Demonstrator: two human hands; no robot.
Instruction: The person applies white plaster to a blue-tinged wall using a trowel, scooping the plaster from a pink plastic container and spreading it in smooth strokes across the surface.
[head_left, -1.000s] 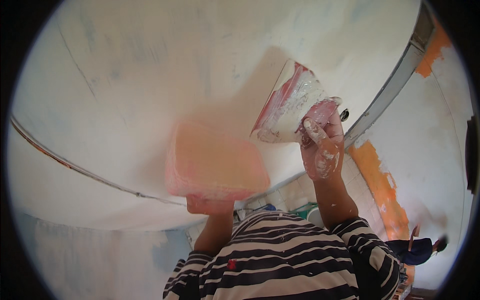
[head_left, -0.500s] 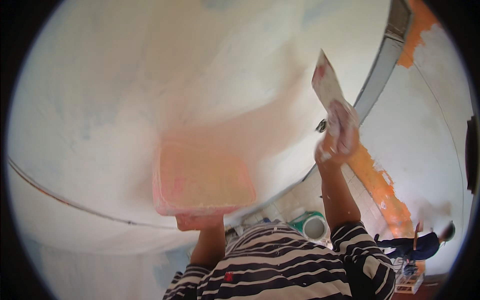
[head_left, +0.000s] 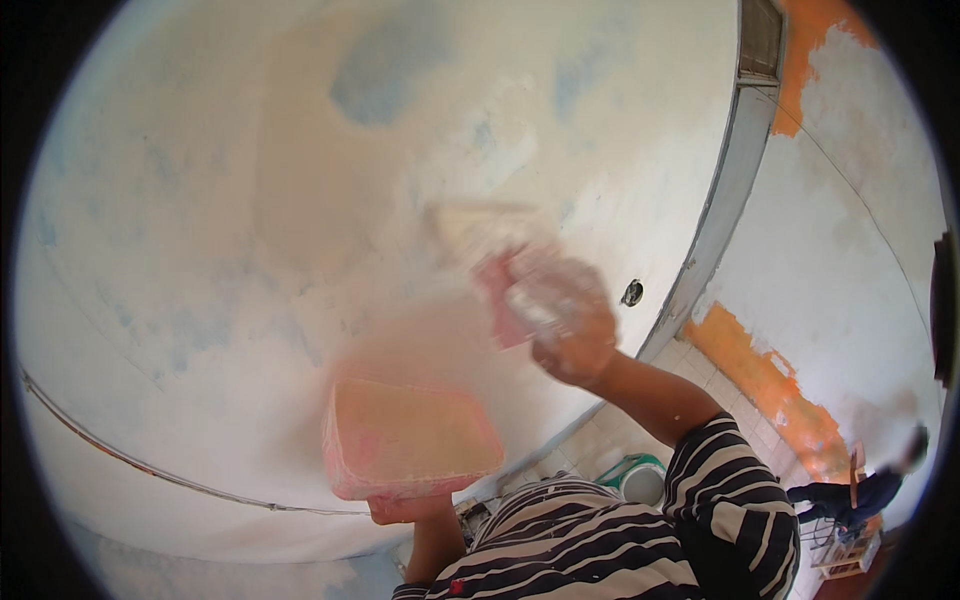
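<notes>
My left hand (head_left: 396,508) is closed under a pink tray (head_left: 415,440) coated with pale plaster and holds it level in front of the wall. The fingers beneath the tray are mostly hidden. My right hand (head_left: 570,325), smeared with white plaster, grips a putty knife (head_left: 482,222) whose wide pale blade lies at the wall surface. Motion blurs the blade and fingers, so I cannot tell whether it touches. The wall (head_left: 330,180) has whitish filler over it, with bluish patches showing through.
A round hole with wires (head_left: 632,293) sits in the wall right of my hand. Cable (head_left: 180,482) runs along the lower left wall. A bucket (head_left: 642,482) stands on the tiled floor. At the far right, another person (head_left: 860,495) works near a white rack (head_left: 848,555).
My right hand has swung left and down with the putty knife, from near the door frame to the middle of the wall. The tray has sunk lower in view.
</notes>
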